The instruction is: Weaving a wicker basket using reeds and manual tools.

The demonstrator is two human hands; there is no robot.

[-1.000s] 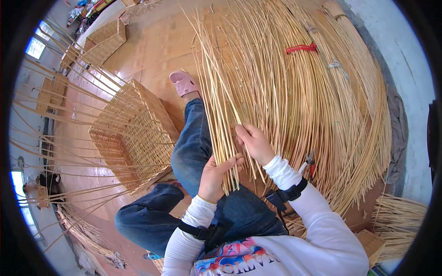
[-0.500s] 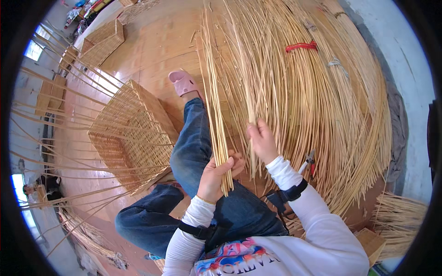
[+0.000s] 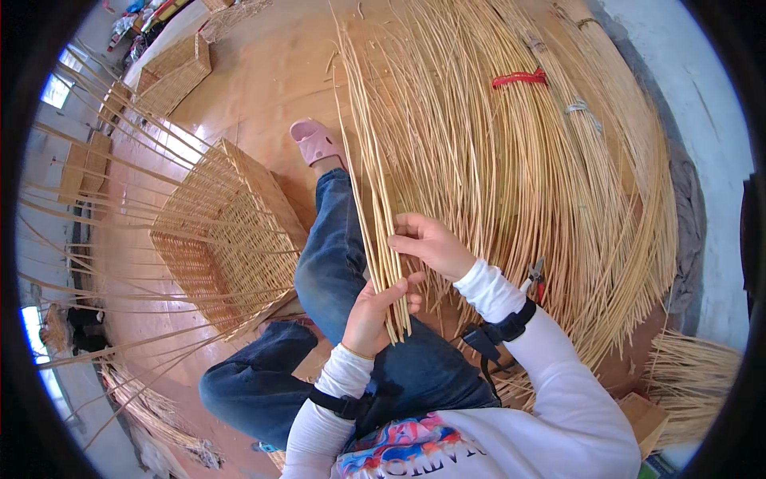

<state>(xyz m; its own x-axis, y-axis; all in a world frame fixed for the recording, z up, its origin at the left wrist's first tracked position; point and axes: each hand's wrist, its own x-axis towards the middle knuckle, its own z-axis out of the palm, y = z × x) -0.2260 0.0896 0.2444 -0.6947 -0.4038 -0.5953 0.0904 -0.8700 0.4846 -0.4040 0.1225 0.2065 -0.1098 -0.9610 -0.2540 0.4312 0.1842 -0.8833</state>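
My left hand [image 3: 373,313] is closed round a slim bundle of pale wicker rods [image 3: 375,199], which stands up across my jeans. My right hand [image 3: 427,243] reaches in from the right, its thumb and forefinger closed on the bundle's right side above my left hand. A wide spread of loose rods [image 3: 511,184] lies to the right, with a red tie [image 3: 517,79] round part of it. Pliers [image 3: 535,275] with red on the handle lie among them beside my right forearm.
An unfinished wicker basket [image 3: 215,247] with long stakes fanning out sits left of my outstretched leg [image 3: 335,215]. More baskets [image 3: 171,76] stand along the left wall. A wooden box [image 3: 638,419] and another rod pile [image 3: 690,383] are at lower right; a grey cloth [image 3: 685,231] lies along the right wall.
Half a second ago my right hand held a pale strand apart, to the right of the bundle. It has since moved left onto the bundle, while my left hand keeps its grip.
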